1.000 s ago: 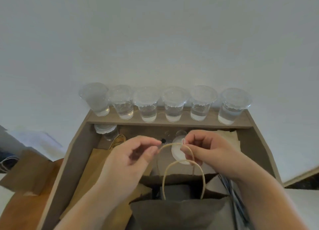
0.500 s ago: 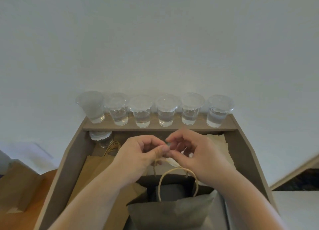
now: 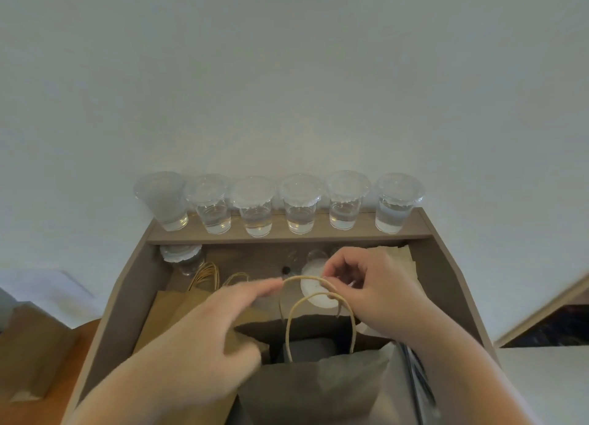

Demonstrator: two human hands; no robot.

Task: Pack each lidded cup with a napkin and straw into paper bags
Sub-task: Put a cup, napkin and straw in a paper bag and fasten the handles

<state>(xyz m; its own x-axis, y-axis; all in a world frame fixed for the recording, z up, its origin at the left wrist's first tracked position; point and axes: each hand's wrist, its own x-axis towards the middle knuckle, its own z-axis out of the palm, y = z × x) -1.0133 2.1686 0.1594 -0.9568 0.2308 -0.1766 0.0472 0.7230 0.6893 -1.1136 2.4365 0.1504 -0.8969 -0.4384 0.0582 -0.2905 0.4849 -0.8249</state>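
An open brown paper bag (image 3: 315,389) stands in front of me, its two cord handles (image 3: 318,297) raised. My right hand (image 3: 366,290) pinches both handles at their tops. My left hand (image 3: 223,322) is blurred, fingers stretched out flat, its fingertips beside the far handle and holding nothing. Several lidded clear cups (image 3: 299,207) with water stand in a row on the upper shelf. Another lidded cup (image 3: 315,294) shows behind the handles. Brown napkins (image 3: 398,259) lie behind my right hand. Dark straws (image 3: 417,380) lie at the bag's right.
A wooden counter with raised sides (image 3: 127,297) frames the work area. Flat paper bags (image 3: 178,310) with handles lie at the left, one lidded cup (image 3: 185,259) behind them. More brown bags (image 3: 28,354) sit on the floor at far left. A white wall is behind.
My left hand has let go of the handle and opened out, sliding left and down. My right hand keeps the handles pinched. The view has tilted slightly.
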